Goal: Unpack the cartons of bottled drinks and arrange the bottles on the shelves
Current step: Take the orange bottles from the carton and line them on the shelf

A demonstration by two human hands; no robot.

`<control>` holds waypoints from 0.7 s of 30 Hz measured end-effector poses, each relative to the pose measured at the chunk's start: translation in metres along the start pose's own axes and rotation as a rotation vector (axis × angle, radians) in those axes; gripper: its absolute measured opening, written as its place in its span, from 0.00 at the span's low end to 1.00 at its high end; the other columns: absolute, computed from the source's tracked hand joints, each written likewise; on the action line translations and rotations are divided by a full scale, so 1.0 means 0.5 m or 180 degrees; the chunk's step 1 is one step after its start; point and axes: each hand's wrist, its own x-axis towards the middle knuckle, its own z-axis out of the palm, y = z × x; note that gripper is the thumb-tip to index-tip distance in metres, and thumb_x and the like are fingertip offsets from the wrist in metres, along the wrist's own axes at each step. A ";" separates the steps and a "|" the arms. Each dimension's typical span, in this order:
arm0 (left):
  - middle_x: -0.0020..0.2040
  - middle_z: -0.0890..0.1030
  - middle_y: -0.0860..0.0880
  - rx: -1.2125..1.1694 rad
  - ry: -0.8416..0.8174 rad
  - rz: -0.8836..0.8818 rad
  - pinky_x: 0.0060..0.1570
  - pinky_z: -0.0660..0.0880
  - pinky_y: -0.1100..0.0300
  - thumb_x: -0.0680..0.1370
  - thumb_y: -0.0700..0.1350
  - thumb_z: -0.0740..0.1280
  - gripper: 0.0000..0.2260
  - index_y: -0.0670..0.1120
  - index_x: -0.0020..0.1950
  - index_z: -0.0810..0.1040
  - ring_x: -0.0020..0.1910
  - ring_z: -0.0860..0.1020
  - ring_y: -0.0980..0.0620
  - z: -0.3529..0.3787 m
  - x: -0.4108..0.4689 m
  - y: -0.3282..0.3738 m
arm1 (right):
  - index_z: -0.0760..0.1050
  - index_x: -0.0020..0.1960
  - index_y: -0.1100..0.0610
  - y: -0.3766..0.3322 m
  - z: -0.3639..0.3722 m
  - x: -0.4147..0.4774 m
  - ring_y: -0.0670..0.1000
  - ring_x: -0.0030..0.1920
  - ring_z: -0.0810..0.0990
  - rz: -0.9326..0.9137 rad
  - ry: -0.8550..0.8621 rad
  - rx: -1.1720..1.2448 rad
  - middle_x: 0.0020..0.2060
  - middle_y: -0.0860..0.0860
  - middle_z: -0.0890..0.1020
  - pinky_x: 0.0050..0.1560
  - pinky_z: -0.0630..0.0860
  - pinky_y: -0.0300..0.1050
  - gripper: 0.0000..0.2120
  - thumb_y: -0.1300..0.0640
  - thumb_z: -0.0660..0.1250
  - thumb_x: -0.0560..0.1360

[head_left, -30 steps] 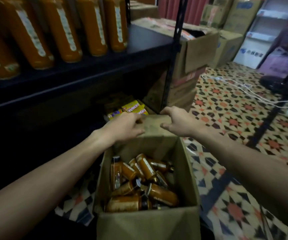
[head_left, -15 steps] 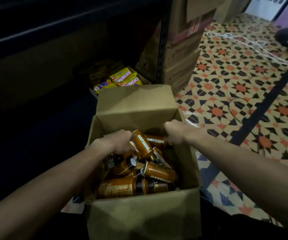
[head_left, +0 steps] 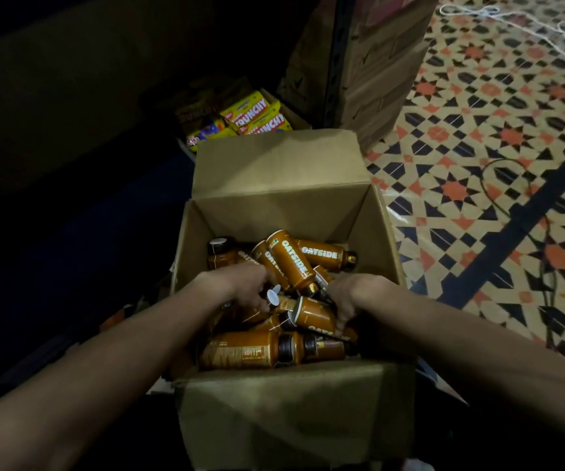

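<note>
Reaches into carton (head_left: 369,232) with left hand (head_left: 240,287) curled round a bottle (head_left: 255,314) just beneath it, right hand (head_left: 352,297) fingers-down against second bottle (head_left: 313,312) lying crosswise between both hands, nearer the right, grip unclear.

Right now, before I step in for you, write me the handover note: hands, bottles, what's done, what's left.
Left hand: down in the open carton, fingers curled among the Oatside bottles; grip unclear.
Right hand: also in the carton, fingers pointing down beside a lying bottle; grip unclear.
Bottles: a loose pile in the carton, most lying on their sides.
Done: carton open, far flap folded back.
Left: lift the bottles out and stand them on the shelves, which are out of view here.
Beyond the carton: Crunchy snack packs.
</note>
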 end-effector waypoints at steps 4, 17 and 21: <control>0.65 0.76 0.49 0.0265 0.0181 0.0190 0.58 0.73 0.55 0.74 0.51 0.74 0.29 0.51 0.73 0.68 0.65 0.74 0.48 0.013 -0.003 0.010 | 0.64 0.77 0.53 -0.002 0.005 0.001 0.58 0.72 0.69 -0.0027 -0.0100 0.0037 0.72 0.54 0.71 0.72 0.66 0.56 0.42 0.48 0.79 0.69; 0.64 0.75 0.50 0.0696 0.0327 0.0334 0.57 0.74 0.52 0.76 0.50 0.72 0.23 0.52 0.69 0.72 0.61 0.74 0.49 0.020 -0.047 -0.011 | 0.67 0.74 0.52 -0.009 0.000 -0.029 0.56 0.68 0.73 -0.0035 0.0003 0.0170 0.68 0.52 0.75 0.69 0.69 0.55 0.39 0.45 0.79 0.68; 0.60 0.77 0.51 0.0618 0.0236 0.0264 0.56 0.76 0.53 0.75 0.51 0.73 0.20 0.54 0.65 0.72 0.56 0.76 0.52 0.015 -0.068 -0.029 | 0.70 0.72 0.55 -0.029 0.051 -0.018 0.56 0.67 0.75 -0.0026 0.0308 0.0073 0.67 0.54 0.76 0.68 0.72 0.52 0.31 0.51 0.77 0.72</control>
